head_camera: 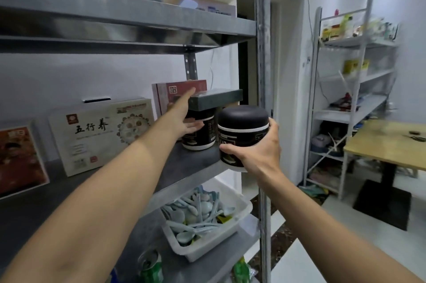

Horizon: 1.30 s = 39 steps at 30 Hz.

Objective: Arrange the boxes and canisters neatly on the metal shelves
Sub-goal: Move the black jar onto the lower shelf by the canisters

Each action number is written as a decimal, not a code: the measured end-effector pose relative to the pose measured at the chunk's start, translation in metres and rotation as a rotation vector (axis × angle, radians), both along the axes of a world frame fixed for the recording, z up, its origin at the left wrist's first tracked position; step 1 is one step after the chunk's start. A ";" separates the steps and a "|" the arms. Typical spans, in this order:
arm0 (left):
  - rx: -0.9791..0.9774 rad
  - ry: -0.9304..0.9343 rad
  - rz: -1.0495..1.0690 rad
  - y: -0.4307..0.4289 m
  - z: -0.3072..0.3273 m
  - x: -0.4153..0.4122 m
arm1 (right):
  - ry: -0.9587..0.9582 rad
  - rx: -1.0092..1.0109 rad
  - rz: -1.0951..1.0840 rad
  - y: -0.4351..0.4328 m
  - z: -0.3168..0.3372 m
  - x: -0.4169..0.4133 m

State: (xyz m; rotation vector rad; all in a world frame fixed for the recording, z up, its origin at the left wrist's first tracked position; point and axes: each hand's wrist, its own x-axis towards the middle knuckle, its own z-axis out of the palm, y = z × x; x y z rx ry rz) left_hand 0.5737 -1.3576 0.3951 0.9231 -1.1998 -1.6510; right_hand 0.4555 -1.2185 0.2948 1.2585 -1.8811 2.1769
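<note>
A: Metal rack (262, 52) is filling the left of the view, with its upper shelf (115, 17) and middle shelf (207, 156) both carrying stock. What is standing beyond it?

B: Far rack (355, 75) is standing against the right wall. Wooden table (387, 144) is sitting in front of it.

A: Boxes on the middle shelf?

B: Cream box (92, 135) is standing upright at the back. Orange box (18, 158) is standing to its left, at the frame edge. Red box (182, 91) is standing upright to the right of the cream one. Green box (216, 99) is lying flat on top of the shelf canister (202, 132), in front of the red box.

A: Below that?

B: White tray (207, 250) is sitting on the lower shelf.

A: Canisters?

B: Both are black with white bands. Shelf canister is standing near the right end of the middle shelf. Held canister (242, 130) is sitting just beside it at the front right corner. I cannot tell if its base is touching the shelf.

A: Hands?

B: Right hand (260, 153) is gripping the held canister, fingers curling round its side. Left hand (184, 116) is reaching in with straight fingers, touching the shelf canister, and its forefinger is pointing up at the green box's left end. It is grasping nothing.

A: Small items?

B: Green can (151, 266) is standing left of the tray. Pale blue spoons (196, 213) are lying heaped inside it.
</note>
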 end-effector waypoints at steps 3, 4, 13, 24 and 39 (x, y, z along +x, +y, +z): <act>0.045 0.069 -0.002 -0.002 0.001 -0.011 | -0.001 -0.006 0.006 -0.003 0.002 -0.006; 0.058 0.099 -0.006 -0.003 0.001 -0.014 | -0.003 -0.010 0.007 -0.004 0.002 -0.008; 0.051 0.302 -0.031 0.007 0.000 -0.011 | -0.037 -0.032 0.034 -0.008 -0.006 -0.005; -0.064 0.393 0.099 0.015 -0.034 0.072 | -0.021 -0.029 0.141 -0.005 -0.001 0.034; -0.363 0.271 0.473 0.114 -0.054 0.200 | -0.045 -0.021 0.374 0.014 -0.005 0.127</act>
